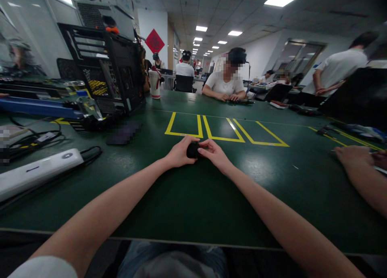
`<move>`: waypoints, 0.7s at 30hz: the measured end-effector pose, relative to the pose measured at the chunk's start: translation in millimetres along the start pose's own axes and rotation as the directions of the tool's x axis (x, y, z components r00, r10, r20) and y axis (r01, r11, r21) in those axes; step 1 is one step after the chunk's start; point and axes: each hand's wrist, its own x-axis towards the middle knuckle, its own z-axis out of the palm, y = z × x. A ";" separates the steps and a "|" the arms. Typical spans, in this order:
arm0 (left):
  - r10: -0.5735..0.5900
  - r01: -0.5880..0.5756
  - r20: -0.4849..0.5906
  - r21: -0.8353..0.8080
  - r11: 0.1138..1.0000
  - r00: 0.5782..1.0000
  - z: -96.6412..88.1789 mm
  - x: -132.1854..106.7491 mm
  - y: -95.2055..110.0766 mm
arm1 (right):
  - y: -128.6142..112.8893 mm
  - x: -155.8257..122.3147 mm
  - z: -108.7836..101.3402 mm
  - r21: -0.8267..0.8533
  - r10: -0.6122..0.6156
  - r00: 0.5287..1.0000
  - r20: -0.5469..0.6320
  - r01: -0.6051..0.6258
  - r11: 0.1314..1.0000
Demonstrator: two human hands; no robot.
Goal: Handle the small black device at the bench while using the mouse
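Note:
Between my two hands is a small round black object (pixel 192 150), whose kind I cannot make out. My left hand (pixel 180 151) wraps its thumb and fingers around the object's left side. On the other side, the fingertips of my right hand (pixel 214 153) pinch at its right edge. Both hands are over the green table (pixel 181 205), just in front of the yellow tape outlines (pixel 184 135). Part of the black object is hidden by my fingers.
To the left stand a black computer case (pixel 117 72), a dark phone-like slab (pixel 123 132) and a white power strip (pixel 42 169) with cables. A patterned cup (pixel 155 84) is at the back. A co-worker's hand (pixel 355 157) is at the right; another person (pixel 226 82) sits opposite.

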 end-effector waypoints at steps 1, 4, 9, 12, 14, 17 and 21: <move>0.002 -0.002 -0.003 0.000 1.000 1.000 0.3 0.0 -0.3 | 1.8 1.6 0.1 0.003 -0.003 1.000 -0.013 0.003 1.000; 0.002 -0.002 -0.007 -0.001 1.000 1.000 1.2 0.2 -1.6 | 6.0 5.5 -0.8 -0.022 0.020 0.999 -0.028 -0.021 1.000; -0.003 0.003 -0.001 0.003 1.000 1.000 1.2 0.1 -2.2 | 3.7 4.6 -3.4 -0.043 0.040 0.999 0.034 -0.038 0.998; 0.006 -0.006 -0.008 -0.001 1.000 1.000 0.9 0.1 -1.7 | 0.9 1.6 -3.3 -0.020 0.009 0.996 0.084 -0.008 1.000; 0.006 -0.006 -0.011 -0.005 1.000 1.000 0.6 0.1 -1.4 | 0.7 0.6 -2.6 -0.021 0.000 0.997 0.081 0.002 1.000; 0.002 -0.002 -0.001 0.001 1.000 1.000 0.1 0.1 -1.3 | 2.6 1.7 -1.3 -0.041 -0.029 0.999 0.026 0.030 0.999; 0.002 -0.002 -0.002 0.007 1.000 1.000 -0.2 0.3 -1.5 | 4.7 4.6 -2.1 -0.083 0.005 1.000 0.002 -0.005 0.997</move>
